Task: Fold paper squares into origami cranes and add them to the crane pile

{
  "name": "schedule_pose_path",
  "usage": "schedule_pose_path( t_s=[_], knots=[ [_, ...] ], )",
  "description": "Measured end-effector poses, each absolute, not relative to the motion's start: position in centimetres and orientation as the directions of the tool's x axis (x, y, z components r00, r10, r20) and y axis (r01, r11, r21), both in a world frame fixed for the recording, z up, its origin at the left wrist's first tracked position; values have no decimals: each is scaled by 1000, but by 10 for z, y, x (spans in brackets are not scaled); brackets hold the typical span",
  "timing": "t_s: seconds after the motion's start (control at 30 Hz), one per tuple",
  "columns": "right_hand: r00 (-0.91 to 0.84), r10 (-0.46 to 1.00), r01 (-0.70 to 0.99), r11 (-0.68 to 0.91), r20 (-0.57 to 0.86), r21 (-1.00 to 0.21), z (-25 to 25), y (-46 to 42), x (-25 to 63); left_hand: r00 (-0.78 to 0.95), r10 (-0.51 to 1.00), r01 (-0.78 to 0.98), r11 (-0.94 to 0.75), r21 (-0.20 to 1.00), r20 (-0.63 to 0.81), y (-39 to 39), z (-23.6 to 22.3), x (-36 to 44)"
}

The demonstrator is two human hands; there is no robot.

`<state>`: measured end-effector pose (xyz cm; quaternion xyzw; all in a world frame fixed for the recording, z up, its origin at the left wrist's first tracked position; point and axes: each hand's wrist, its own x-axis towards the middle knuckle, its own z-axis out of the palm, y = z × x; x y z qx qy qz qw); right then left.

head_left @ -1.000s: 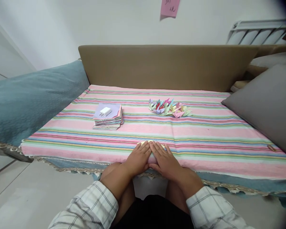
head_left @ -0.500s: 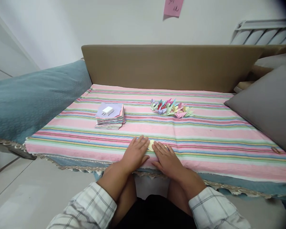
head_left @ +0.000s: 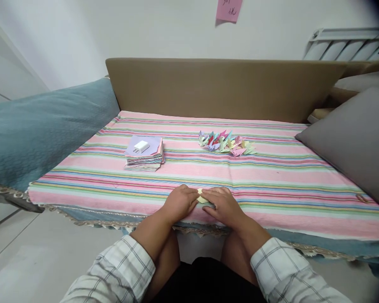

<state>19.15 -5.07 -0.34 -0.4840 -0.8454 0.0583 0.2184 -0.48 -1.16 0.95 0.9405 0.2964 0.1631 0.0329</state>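
Observation:
A small pale yellow piece of folded paper point(head_left: 202, 198) lies on the striped cloth near the front edge, largely covered by my fingers. My left hand point(head_left: 180, 203) grips its left side with the fingers bent and closed. From the right, my right hand point(head_left: 222, 207) holds the paper with curled fingers, its thumb pointing toward the left hand. Beyond the hands, several colourful folded paper cranes point(head_left: 225, 143) sit in a cluster. A stack of coloured paper sheets point(head_left: 145, 160) stands to the left, and a white charger plug point(head_left: 141, 146) rests on top of it.
A pink striped cloth point(head_left: 91, 179) covers the sofa seat. Behind it rises a brown board point(head_left: 221, 90). The blue sofa arm point(head_left: 50, 122) bounds the left side, a grey cushion point(head_left: 356, 134) the right. A small brown loop point(head_left: 362, 198) lies near the cushion.
My hands have gone from lying flat with stretched fingers to curled fingers on the yellow paper. The crane cluster and paper stack stay in place.

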Motion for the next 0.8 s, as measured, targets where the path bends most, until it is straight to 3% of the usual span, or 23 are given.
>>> schedule_pose_path(
  t_s=[0.3, 0.47, 0.7, 0.8],
  knots=[
    [-404, 843, 791, 517, 355, -327, -2, -42, 190, 687, 667, 608, -745, 275, 290, -10, 11, -1],
    [-260, 899, 770, 413, 352, -487, 6, -35, 189, 582, 759, 652, -649, 392, 290, -6, 9, 2],
    [-246, 943, 683, 332, 222, -651, 22, -28, 189, 432, 869, 619, -480, 622, 240, -4, 11, 5],
    [-201, 972, 651, 228, 126, -724, 25, -19, 192, 363, 895, 594, -436, 676, 259, -4, 11, 4]
  ],
)
